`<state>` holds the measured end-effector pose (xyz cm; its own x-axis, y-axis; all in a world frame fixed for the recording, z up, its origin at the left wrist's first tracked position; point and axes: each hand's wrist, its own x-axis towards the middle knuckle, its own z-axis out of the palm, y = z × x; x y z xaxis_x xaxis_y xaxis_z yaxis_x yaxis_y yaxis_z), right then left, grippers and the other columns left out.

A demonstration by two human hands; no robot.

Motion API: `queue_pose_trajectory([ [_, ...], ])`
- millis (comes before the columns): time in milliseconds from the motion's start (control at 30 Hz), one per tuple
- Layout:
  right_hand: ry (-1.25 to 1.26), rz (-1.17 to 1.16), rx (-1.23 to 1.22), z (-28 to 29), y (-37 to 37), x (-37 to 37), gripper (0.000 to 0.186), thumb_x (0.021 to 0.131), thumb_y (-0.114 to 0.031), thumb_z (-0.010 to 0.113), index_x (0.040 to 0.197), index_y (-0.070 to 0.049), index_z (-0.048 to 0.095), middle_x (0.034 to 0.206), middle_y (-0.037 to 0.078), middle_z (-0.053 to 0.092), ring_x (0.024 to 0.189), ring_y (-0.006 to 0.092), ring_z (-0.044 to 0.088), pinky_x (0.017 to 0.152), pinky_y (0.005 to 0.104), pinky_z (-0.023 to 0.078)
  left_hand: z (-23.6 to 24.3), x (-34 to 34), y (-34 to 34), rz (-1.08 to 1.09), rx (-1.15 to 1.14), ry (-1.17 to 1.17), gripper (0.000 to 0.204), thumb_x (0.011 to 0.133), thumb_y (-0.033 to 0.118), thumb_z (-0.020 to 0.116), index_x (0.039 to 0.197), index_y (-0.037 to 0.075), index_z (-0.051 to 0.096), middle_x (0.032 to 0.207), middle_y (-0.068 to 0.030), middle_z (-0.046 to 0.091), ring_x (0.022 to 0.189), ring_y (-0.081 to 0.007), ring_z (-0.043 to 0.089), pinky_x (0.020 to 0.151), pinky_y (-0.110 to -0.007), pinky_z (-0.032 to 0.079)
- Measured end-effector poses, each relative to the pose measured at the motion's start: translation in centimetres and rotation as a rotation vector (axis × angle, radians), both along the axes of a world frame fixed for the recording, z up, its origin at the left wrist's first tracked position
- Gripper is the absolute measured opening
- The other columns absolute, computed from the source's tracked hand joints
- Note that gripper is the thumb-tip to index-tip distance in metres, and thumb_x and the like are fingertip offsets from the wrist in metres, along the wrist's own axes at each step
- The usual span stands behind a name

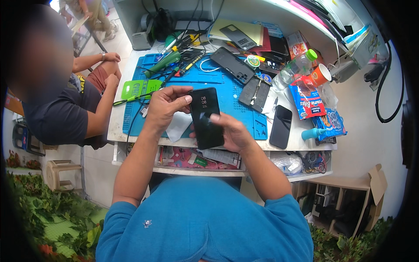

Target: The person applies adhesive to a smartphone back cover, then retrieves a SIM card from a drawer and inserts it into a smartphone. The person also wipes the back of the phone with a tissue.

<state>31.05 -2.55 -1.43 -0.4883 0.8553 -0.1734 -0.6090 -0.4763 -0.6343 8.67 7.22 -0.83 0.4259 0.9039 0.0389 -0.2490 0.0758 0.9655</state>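
Note:
Between my hands is a black smartphone (206,126), its dark screen facing up with a small clock display near the top. The thumb and fingers of my left hand (168,105) grip its upper left edge. My right hand (233,133) wraps the lower right side, its thumb over the screen. Under the phone and my left hand, a white cloth or paper (178,127) lies on the blue repair mat (229,91). To the right of my hands, another dark phone (280,126) rests on the table.
Behind the mat lie several tools, a large dark phone (231,64) and an opened phone part (255,92). A bottle with a green cap (294,70), an orange cup (321,75) and snack packs (307,98) stand right. An open drawer (200,159) sits below; a person (65,100) sits left.

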Motion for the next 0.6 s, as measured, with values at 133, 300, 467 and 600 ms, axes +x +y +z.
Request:
queue_pose_trajectory([
  [133,-0.101,-0.023,0.014,0.56,-0.28,-0.58,0.054,0.095,-0.012,0.065,0.144,0.003,0.048,0.12,0.023,0.069,0.107,0.0372,0.076,0.093,0.0468,0.064,-0.03,-0.18,0.05,-0.005,-0.01,-0.017,0.031,0.094,0.007,0.08,0.123,-0.004,0.073,0.099,-0.0108,0.078,0.081,-0.0139,0.074,0.069,-0.025,0.061],
  [300,-0.145,-0.055,0.039,0.31,-0.4,-0.72,0.051,0.095,-0.008,0.063,0.142,0.004,0.049,0.118,0.023,0.07,0.106,0.0357,0.076,0.093,0.0464,0.064,-0.24,-0.06,0.07,-0.002,-0.017,-0.021,0.033,0.093,0.009,0.08,0.123,-0.003,0.073,0.099,-0.0103,0.078,0.078,-0.0141,0.074,0.069,-0.025,0.061],
  [467,-0.153,-0.062,0.064,0.05,-0.32,-0.69,0.049,0.095,-0.008,0.062,0.141,0.004,0.05,0.115,0.021,0.071,0.104,0.0341,0.077,0.091,0.0451,0.065,-0.38,-0.01,0.14,-0.003,-0.014,-0.019,0.033,0.093,0.009,0.08,0.123,-0.003,0.073,0.1,-0.011,0.078,0.078,-0.0142,0.074,0.069,-0.025,0.062],
  [600,-0.171,-0.076,0.074,0.18,-0.35,-0.74,0.047,0.095,-0.006,0.061,0.139,0.004,0.051,0.114,0.021,0.071,0.102,0.0334,0.077,0.089,0.0436,0.065,-0.18,0.06,0.02,0.003,-0.015,-0.007,0.033,0.094,0.009,0.08,0.123,-0.003,0.073,0.099,-0.0107,0.078,0.078,-0.0141,0.074,0.069,-0.025,0.061],
])
